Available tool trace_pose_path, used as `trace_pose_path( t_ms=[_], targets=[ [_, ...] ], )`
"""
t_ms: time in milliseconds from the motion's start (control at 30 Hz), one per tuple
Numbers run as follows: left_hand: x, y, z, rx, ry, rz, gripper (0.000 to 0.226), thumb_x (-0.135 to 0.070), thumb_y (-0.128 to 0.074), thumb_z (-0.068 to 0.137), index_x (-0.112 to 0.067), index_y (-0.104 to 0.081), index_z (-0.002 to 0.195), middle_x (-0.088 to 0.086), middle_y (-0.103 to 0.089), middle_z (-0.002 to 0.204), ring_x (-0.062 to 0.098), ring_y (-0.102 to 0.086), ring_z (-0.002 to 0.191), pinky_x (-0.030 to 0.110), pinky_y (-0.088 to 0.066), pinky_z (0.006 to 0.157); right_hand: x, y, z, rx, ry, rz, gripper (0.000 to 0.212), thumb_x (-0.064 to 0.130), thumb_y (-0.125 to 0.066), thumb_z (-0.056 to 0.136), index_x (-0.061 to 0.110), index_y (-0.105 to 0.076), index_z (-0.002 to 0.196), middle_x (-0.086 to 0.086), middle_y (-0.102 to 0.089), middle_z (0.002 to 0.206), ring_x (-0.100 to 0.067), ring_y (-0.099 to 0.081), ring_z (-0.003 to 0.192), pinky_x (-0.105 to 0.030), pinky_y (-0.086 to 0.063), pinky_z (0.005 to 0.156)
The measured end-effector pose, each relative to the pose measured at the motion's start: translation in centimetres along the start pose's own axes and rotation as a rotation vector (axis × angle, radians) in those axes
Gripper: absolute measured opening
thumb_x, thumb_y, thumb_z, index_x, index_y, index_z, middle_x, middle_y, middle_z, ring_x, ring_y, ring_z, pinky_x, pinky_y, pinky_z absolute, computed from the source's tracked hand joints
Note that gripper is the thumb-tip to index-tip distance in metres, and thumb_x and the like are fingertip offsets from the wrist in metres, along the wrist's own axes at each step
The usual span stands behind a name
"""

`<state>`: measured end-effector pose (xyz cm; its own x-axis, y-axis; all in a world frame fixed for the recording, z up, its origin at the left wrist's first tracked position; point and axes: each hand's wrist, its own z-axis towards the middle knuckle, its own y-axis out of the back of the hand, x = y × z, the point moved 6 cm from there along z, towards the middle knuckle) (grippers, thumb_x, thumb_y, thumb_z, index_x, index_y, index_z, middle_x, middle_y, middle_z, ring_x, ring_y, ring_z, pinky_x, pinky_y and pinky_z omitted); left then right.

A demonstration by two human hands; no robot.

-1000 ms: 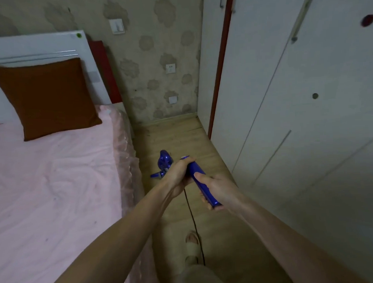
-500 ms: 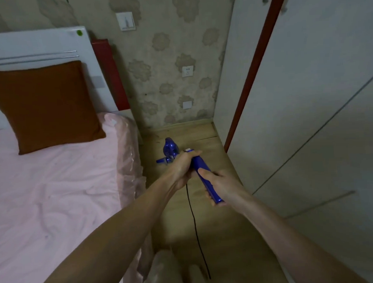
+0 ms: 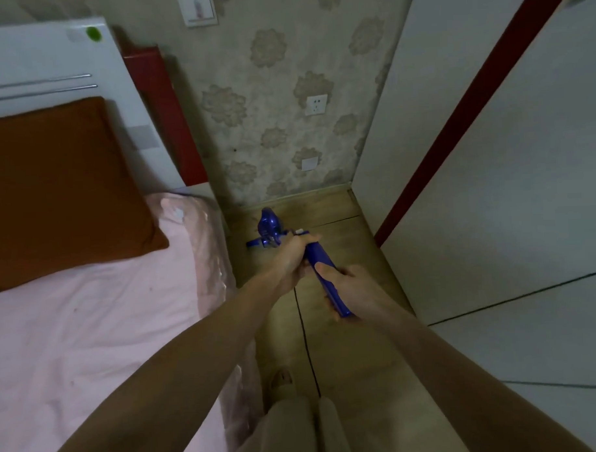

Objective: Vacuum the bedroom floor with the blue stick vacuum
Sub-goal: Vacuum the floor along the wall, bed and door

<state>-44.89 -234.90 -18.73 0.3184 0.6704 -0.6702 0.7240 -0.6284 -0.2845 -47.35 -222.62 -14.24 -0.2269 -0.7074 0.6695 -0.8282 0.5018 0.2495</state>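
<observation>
Beside bed [image 3: 90, 317], both arms outstretched, gripping vacuum [image 3: 320, 262]

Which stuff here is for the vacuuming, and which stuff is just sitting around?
For the vacuuming: blue stick vacuum, its black cord, left hand and right hand gripping the handle, wooden floor.

Just sitting around: brown pillow, pink bedsheet, wall socket.

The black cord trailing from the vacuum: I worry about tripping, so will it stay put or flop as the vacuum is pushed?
Probably floppy: the black cord hangs slack from the blue stick vacuum. It runs close beside the foot, so it could likely snag there.
</observation>
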Motion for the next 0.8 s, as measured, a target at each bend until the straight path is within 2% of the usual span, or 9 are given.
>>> trace_pose_path(
  t_ms=[100,233,367,500,567,633,700,800],
  targets=[
    [-0.8,2.2,3.0,-0.029,0.033,-0.029,0.01,-0.013,-0.06,0.09,-0.012,-0.051,0.095,0.005,-0.054,0.081,0.018,-0.057,0.075,0.034,-0.051,0.076,1.1,-1.6,3.1,0.005,-0.041,-0.017,0.045,0.053,-0.049,0.096,0.01,-0.056,0.108,0.001,-0.059,0.066,-0.008,-0.055,0.045,-0.022,-0.045,0.049],
    [-0.3,4.6,6.3,-0.036,0.077,-0.042,0.02,-0.014,-0.059,0.09,-0.014,-0.049,0.107,0.007,-0.054,0.094,0.021,-0.058,0.085,0.034,-0.053,0.073,1.2,-3.6,6.4,-0.001,-0.079,-0.002,0.047,0.054,-0.051,0.094,0.011,-0.058,0.111,-0.001,-0.063,0.076,-0.012,-0.059,0.062,-0.028,-0.052,0.063],
    [-0.3,5.1,8.0,-0.061,0.124,0.035,0.013,-0.016,-0.058,0.09,-0.015,-0.049,0.1,0.009,-0.056,0.094,0.023,-0.058,0.088,0.041,-0.053,0.089,1.5,-4.0,7.4,0.005,-0.089,0.012,0.049,0.053,-0.051,0.094,0.009,-0.058,0.114,-0.002,-0.063,0.078,-0.013,-0.059,0.059,-0.027,-0.05,0.057],
    [-0.3,4.9,8.5,-0.103,0.169,0.127,0.009,-0.017,-0.054,0.089,-0.013,-0.049,0.096,0.009,-0.055,0.09,0.022,-0.058,0.082,0.036,-0.056,0.077,1.6,-3.7,6.9,0.037,-0.11,-0.023,0.048,0.053,-0.05,0.095,0.01,-0.058,0.112,-0.002,-0.061,0.076,-0.013,-0.057,0.058,-0.027,-0.047,0.055],
    [0.3,4.9,8.7,-0.128,0.194,0.18,0.023,-0.017,-0.054,0.089,-0.009,-0.049,0.111,0.009,-0.055,0.088,0.019,-0.058,0.075,0.03,-0.053,0.06,1.4,-3.4,6.2,0.062,-0.123,-0.027,0.045,0.053,-0.049,0.095,0.011,-0.058,0.11,-0.002,-0.061,0.075,-0.011,-0.056,0.056,-0.025,-0.046,0.053],
    [1.0,4.7,9.0,-0.144,0.218,0.194,0.053,-0.021,-0.057,0.087,-0.008,-0.038,0.136,0.01,-0.058,0.091,0.019,-0.06,0.072,0.026,-0.05,0.051,1.1,-2.7,5.7,0.082,-0.13,-0.02,0.043,0.052,-0.049,0.095,0.012,-0.057,0.109,-0.001,-0.06,0.073,-0.009,-0.054,0.052,-0.022,-0.044,0.05],
    [1.4,4.0,9.5,-0.143,0.228,0.179,0.073,-0.023,-0.059,0.085,-0.012,-0.026,0.148,0.011,-0.06,0.095,0.021,-0.062,0.075,0.025,-0.051,0.051,1.0,-1.9,5.7,0.095,-0.125,-0.026,0.043,0.05,-0.048,0.096,0.011,-0.056,0.111,-0.002,-0.058,0.075,-0.009,-0.052,0.052,-0.021,-0.043,0.048],
    [1.0,3.3,10.2,-0.172,0.211,0.159,0.072,-0.023,-0.058,0.089,-0.015,-0.02,0.15,0.012,-0.063,0.1,0.023,-0.064,0.08,0.029,-0.054,0.053,1.1,-1.0,6.8,0.108,-0.116,-0.026,0.043,0.051,-0.047,0.096,0.011,-0.056,0.109,-0.001,-0.057,0.072,-0.009,-0.052,0.05,-0.021,-0.044,0.049]
  ],
)
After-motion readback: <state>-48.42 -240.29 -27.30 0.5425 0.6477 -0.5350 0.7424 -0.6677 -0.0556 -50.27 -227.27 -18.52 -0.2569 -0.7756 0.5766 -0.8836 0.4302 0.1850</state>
